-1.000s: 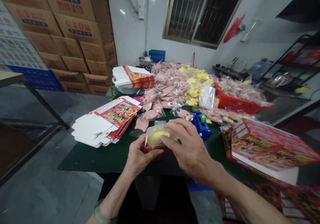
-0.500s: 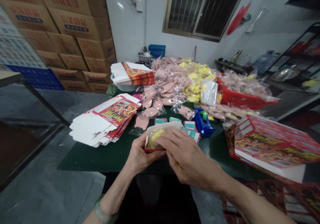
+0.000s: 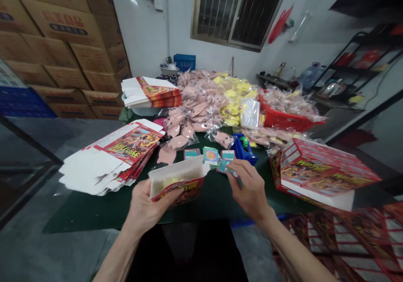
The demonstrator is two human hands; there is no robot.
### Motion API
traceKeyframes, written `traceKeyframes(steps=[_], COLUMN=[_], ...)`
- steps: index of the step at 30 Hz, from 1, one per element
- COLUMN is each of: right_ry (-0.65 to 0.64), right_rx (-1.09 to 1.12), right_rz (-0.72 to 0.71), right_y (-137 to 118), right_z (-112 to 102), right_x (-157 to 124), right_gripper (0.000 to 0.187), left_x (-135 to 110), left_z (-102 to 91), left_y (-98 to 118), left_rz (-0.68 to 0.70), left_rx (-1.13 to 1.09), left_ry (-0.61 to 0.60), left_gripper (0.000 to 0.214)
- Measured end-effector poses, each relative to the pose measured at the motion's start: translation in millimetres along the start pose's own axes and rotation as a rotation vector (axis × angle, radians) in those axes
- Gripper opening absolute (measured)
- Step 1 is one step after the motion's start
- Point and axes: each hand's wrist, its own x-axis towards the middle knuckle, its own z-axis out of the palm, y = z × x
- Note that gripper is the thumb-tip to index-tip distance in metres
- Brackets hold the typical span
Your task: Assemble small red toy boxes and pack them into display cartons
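Note:
My left hand (image 3: 147, 206) grips an open white-lined red carton (image 3: 176, 179) from below, with a yellow item in clear wrap (image 3: 166, 183) lying inside it. My right hand (image 3: 250, 189) pinches a small teal printed card (image 3: 225, 166) at the edge of a loose group. Several similar cards (image 3: 210, 156) lie just beyond it on the dark green table mat (image 3: 94, 210). Close by stands a blue tape dispenser (image 3: 244, 149). Part of the yellow item is hidden by the carton's walls.
Flat printed carton blanks (image 3: 110, 160) lie to the left, with another stack (image 3: 151, 93) behind. Bagged pink items (image 3: 189, 105) and yellow items (image 3: 236, 101) heap at the back. A red basket (image 3: 283, 120) and a large red box (image 3: 317, 172) stand right.
My right hand has left the carton and moved right to the small cards, taking hold of one. The carton now sits open and tilted in my left hand. The view has turned slightly left.

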Motion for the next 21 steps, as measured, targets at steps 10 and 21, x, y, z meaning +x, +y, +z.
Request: traceKeyframes(steps=[10,21], right_ry=[-0.681,-0.542], right_rx=[-0.465,-0.498], right_rz=[0.061,0.053], right_y=[83.0,80.9], right_z=[33.2,47.8], right_x=[-3.3,-24.2], right_gripper=[0.013,0.025], left_x=[-6.4,-9.8], left_z=[-5.9,-9.3], left_y=[7.6,2.8], left_rz=[-0.1,-0.044], left_rx=[0.012,0.073], left_ry=[0.037,0.062], left_gripper=[0.022,0.021])
